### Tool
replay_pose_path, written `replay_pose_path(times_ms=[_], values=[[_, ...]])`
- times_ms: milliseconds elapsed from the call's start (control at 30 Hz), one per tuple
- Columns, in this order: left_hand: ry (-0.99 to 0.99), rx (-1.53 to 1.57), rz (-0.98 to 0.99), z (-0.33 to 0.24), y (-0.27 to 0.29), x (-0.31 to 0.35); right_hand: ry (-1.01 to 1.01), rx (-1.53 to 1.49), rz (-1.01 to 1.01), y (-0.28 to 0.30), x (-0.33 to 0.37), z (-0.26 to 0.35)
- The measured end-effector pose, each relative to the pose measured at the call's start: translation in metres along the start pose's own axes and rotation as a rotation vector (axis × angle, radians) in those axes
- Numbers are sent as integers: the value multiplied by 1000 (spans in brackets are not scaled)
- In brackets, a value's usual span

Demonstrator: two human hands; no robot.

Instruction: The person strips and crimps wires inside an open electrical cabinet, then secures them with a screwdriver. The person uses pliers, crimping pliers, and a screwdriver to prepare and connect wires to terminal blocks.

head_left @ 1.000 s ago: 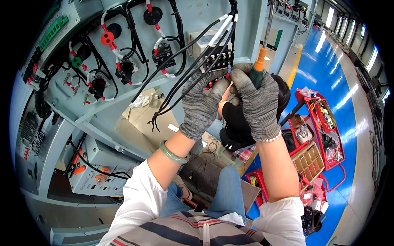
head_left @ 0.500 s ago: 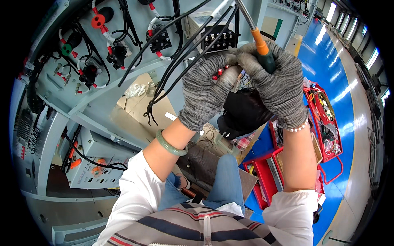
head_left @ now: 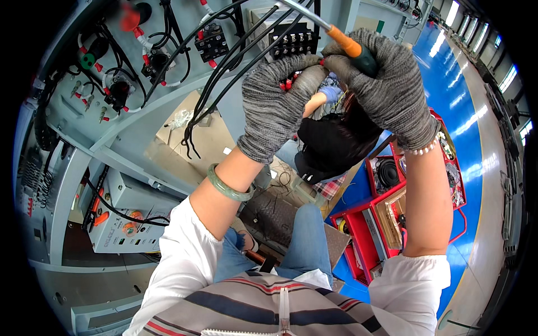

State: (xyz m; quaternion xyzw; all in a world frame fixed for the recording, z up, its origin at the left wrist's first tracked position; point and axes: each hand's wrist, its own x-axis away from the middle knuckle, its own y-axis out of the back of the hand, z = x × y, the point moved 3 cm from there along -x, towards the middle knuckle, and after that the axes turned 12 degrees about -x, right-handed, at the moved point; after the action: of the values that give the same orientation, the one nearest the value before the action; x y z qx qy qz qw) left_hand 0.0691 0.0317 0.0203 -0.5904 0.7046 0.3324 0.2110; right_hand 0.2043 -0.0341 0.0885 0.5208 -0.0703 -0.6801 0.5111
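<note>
- We see the right hand (head_left: 392, 92), in a grey knit glove, with its grip wrapped fully round the dark handle of a screwdriver (head_left: 343, 42); the orange collar and metal shaft stick out up and to the left.
- The left hand (head_left: 274, 106), gloved the same, has its grip curled nearly shut, fingertips pinched on small red-tipped wire ends (head_left: 287, 84) just beside the right hand.
- Both hands sit just below a black terminal block (head_left: 295, 40) on the grey cabinet panel (head_left: 140, 120).
- A bundle of black cables (head_left: 224, 73) hangs down left of the left hand.
- A green bangle (head_left: 227, 187) circles the left wrist.
- Below, another person's dark-haired head (head_left: 336, 140) shows beside a red tool tray (head_left: 370, 235).
</note>
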Motion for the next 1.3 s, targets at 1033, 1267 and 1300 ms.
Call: replay_pose_path(times_ms=[1033, 1267, 1300], values=[[-38, 246, -48, -2, -17, 13, 207, -36, 141, 7, -6, -7], [45, 129, -77, 5, -9, 15, 156, -178, 124, 2, 0, -7], [27, 85, -81, 7, -11, 13, 98, -359, 114, 7, 8, -11]])
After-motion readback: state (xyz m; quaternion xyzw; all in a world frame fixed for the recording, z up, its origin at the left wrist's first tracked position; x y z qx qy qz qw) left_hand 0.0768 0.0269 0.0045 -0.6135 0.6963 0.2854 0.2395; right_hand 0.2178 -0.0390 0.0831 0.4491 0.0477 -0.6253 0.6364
